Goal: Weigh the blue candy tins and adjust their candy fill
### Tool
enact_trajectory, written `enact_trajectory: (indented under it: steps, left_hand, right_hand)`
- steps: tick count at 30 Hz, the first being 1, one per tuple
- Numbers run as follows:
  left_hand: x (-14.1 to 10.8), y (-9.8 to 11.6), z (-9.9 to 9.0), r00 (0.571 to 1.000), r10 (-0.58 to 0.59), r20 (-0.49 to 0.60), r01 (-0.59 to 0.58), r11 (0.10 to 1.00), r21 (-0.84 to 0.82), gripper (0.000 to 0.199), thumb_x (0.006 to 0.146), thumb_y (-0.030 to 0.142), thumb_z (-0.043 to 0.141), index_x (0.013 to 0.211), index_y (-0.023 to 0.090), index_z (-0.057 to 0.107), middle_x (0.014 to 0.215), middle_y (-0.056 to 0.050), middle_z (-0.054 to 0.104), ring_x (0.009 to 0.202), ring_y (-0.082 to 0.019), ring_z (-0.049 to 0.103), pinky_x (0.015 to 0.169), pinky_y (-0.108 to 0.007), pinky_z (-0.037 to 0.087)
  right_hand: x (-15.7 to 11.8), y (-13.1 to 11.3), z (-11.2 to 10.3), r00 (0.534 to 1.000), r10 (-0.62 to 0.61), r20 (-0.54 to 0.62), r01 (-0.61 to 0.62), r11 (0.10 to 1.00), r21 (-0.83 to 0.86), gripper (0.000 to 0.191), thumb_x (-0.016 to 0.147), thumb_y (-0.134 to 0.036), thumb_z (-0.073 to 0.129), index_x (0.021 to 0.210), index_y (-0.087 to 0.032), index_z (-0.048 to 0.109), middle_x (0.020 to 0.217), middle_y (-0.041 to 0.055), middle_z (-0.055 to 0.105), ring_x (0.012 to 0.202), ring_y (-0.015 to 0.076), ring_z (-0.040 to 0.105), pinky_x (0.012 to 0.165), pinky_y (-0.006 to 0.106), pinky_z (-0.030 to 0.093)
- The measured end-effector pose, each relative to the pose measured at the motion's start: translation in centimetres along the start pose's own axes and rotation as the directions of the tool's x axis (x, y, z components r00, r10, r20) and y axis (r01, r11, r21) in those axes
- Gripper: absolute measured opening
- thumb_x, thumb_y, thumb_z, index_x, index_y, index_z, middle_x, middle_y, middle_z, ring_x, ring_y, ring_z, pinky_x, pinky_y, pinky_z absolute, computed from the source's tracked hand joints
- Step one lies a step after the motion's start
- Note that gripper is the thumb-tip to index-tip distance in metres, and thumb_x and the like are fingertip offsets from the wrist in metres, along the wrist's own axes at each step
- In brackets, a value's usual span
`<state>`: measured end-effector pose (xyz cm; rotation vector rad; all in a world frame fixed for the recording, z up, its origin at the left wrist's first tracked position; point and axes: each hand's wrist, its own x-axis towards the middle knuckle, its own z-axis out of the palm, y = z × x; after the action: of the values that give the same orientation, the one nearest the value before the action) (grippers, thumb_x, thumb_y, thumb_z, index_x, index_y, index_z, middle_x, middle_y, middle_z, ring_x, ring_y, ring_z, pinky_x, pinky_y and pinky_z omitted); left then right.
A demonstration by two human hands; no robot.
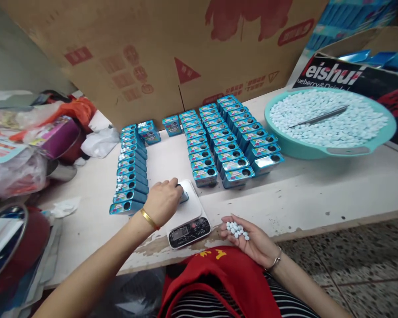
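Note:
My left hand [164,201] is closed around a small blue tin [184,196] over the white digital scale [185,216]; most of the tin is hidden by my fingers. I cannot tell if the tin rests on the scale's plate. Palm up near the table's front edge, my right hand [252,243] cups several pale blue candies [238,230]. One row of blue tins [131,172] stands left of the scale, some with candies on top. More rows of blue tins [225,141] with round holes in their tops stand behind and to the right.
A turquoise basin [301,150] full of pale candies stands at the right, with a dark pointed tool [318,117] lying on them. Behind are a large cardboard box [159,53] and a black printed box [338,73]. Bags [16,163] and a red pot [33,243] crowd the left.

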<state>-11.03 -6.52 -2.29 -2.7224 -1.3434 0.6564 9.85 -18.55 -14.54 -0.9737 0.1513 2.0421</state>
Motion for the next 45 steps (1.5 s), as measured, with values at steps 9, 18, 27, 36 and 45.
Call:
enact_trajectory:
  steps: [9,18,27,36,45]
  left_hand:
    - [-3.5,5.8,0.6,0.936,0.186,-0.298,-0.263,0.934,-0.242,0.014,0.090,0.025,0.051,0.098,0.015,0.055,0.095,-0.007,0.059,0.084,-0.019,0.056,0.070,-0.031,0.048]
    - [-3.0,14.4,7.3,0.902,0.100,-0.420,-0.283,0.873,-0.398,0.011,0.090,0.019,0.050,0.099,0.015,0.053,0.091,-0.006,0.055,0.078,-0.016,0.055,0.063,-0.026,0.049]
    - [-3.4,13.5,8.0,0.869,0.048,-0.493,-0.290,0.856,-0.427,0.012,0.091,0.018,0.043,0.096,0.014,0.054,0.088,-0.006,0.055,0.073,-0.014,0.055,0.058,-0.024,0.047]
    - [-4.2,9.7,7.1,0.743,-0.029,-0.669,-0.418,0.760,-0.497,0.031,0.089,0.031,0.055,0.116,0.017,0.051,0.110,-0.009,0.058,0.098,-0.019,0.057,0.082,-0.033,0.052]
    - [-3.1,-0.5,12.5,0.730,-0.546,-0.412,-0.122,0.490,-0.863,0.092,0.068,0.049,0.076,0.142,0.020,0.030,0.133,-0.015,0.052,0.120,-0.028,0.052,0.098,-0.042,0.042]
  right_hand:
    - [-1.5,0.6,1.2,0.991,0.086,0.104,-0.099,0.987,0.127,0.020,0.091,-0.017,0.050,0.099,-0.007,0.066,0.095,0.0129,0.074,0.090,0.0198,0.072,0.081,0.031,0.058]
    - [-1.6,1.9,0.2,0.999,0.044,0.030,-0.049,0.984,0.172,0.013,0.087,-0.012,0.055,0.084,-0.015,0.066,0.078,-0.0001,0.074,0.073,0.0127,0.071,0.075,0.025,0.059]
    - [-1.3,2.3,0.4,0.997,0.032,0.065,-0.041,0.989,0.144,0.010,0.082,-0.010,0.058,0.082,-0.015,0.067,0.079,-0.0002,0.074,0.075,0.0141,0.071,0.078,0.029,0.059]
    - [0.0,2.1,1.7,0.991,0.070,0.112,-0.088,0.983,0.163,0.013,0.086,-0.010,0.055,0.090,-0.010,0.067,0.082,0.0050,0.074,0.072,0.0126,0.071,0.068,0.021,0.059]
    - [2.9,2.2,6.5,0.983,0.093,0.161,-0.115,0.984,0.135,0.017,0.089,-0.012,0.051,0.093,-0.003,0.064,0.092,0.0180,0.073,0.095,0.0222,0.071,0.090,0.032,0.056]
